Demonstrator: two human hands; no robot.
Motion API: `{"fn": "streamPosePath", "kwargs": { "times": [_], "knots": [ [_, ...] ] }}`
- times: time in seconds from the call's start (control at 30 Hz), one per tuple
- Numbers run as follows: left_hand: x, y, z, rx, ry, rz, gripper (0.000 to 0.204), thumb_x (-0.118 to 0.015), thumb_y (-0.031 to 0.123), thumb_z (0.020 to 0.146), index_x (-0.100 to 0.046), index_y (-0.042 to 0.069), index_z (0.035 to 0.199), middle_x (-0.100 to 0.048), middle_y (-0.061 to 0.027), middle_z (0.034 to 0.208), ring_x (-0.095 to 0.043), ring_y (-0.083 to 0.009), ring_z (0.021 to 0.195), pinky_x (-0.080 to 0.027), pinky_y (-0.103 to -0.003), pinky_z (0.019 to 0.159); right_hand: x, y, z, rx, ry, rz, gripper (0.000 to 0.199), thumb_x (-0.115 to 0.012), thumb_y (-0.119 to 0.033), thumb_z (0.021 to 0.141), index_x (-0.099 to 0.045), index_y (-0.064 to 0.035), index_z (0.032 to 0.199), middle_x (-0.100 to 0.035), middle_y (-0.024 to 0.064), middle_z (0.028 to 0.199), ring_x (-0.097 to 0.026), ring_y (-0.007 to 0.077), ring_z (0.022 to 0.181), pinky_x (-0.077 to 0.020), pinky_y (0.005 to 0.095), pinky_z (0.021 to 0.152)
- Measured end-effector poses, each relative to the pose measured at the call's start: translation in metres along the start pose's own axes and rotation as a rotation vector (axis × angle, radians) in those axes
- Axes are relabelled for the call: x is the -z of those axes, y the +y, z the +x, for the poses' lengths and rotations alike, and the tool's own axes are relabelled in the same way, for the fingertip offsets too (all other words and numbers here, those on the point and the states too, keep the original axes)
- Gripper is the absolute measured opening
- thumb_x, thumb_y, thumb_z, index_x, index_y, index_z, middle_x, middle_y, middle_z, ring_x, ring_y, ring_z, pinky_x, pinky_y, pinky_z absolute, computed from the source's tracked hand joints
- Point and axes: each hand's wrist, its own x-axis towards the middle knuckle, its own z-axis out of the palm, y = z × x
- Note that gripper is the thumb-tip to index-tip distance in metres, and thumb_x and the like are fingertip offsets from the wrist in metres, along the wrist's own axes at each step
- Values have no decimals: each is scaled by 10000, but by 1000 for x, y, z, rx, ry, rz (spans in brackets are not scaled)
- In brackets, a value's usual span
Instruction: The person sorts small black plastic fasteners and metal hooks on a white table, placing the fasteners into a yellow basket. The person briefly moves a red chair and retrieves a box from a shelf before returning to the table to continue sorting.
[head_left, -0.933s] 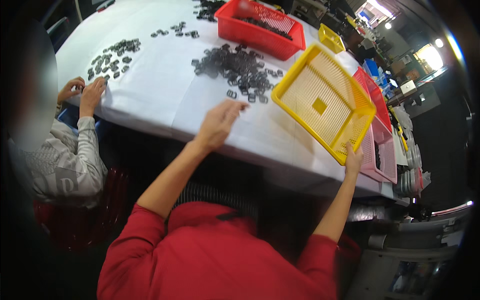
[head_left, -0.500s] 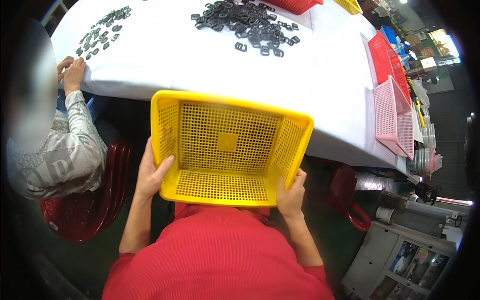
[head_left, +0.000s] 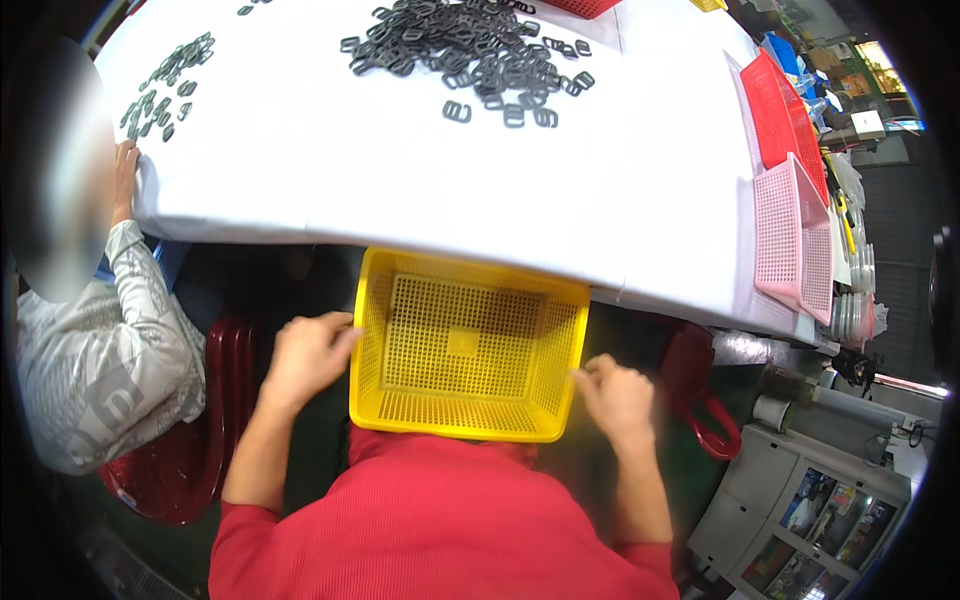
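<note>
A yellow perforated plastic basket point(head_left: 462, 342) sits low against my lap, below the table's near edge, with its hollow inside facing up. Beside its left rim is my left hand point(head_left: 308, 358), fingers loosely bent and thumb apart, the tips close to or touching the rim. My right hand point(head_left: 616, 402) is just off the right side, its fingers half curled and slightly blurred, with one tip near the basket wall. Neither hand wraps around the rim. On the white-covered table point(head_left: 640, 190) lies a heap of black plastic strap buckles point(head_left: 450, 40).
A person in a grey patterned sleeve point(head_left: 140, 290) sits at left near smaller groups of buckles point(head_left: 160, 100). Red point(head_left: 785, 120) and pink point(head_left: 790, 235) baskets line the table's right end. Dark red chairs point(head_left: 225, 400) stand on both sides, a grey cabinet point(head_left: 760, 480) at lower right.
The basket has come down and closer to my lap, partly under the table edge. Both hands have loosened from its sides and moved slightly outward. The co-worker's hand has shifted.
</note>
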Motion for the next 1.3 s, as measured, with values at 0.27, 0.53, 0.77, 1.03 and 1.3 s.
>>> {"fn": "streamPosePath", "kwargs": {
  "times": [0.27,0.53,0.77,1.03,1.3],
  "knots": [
    [72,103,206,-572,555,-30,193,-595,152,847,-669,75,1007,-661,-82,983,-612,-258,908,-470,-334,805,100,-120,246,708,713,421,208,-627,-164,808,-622,-70,994,-620,73,1000,-558,261,978,-469,365,792],
    [50,99,239,-600,598,138,212,-641,203,792,-683,109,978,-635,-9,918,-540,-196,886,-473,-322,754,84,-114,286,819,722,202,159,-681,-169,753,-650,-66,870,-613,14,997,-522,208,990,-389,379,853],
    [23,77,176,-786,596,321,262,-686,185,744,-675,105,994,-620,4,979,-535,-170,893,-427,-299,719,81,-69,212,586,354,701,131,-633,-116,816,-640,6,864,-600,82,949,-571,209,877,-431,305,766],
    [26,94,176,-794,584,208,281,-703,173,734,-656,84,996,-600,2,1013,-531,-167,861,-414,-295,692,90,-45,217,391,329,942,155,-606,-111,864,-645,31,913,-586,28,832,-535,104,695,-423,225,602],
    [24,116,232,-816,590,314,221,-671,143,766,-678,73,975,-638,3,956,-549,-193,788,-459,-308,710,89,-32,203,292,426,630,140,-720,-130,730,-684,-49,838,-598,37,768,-572,112,687,-441,227,586]
  ]
}}
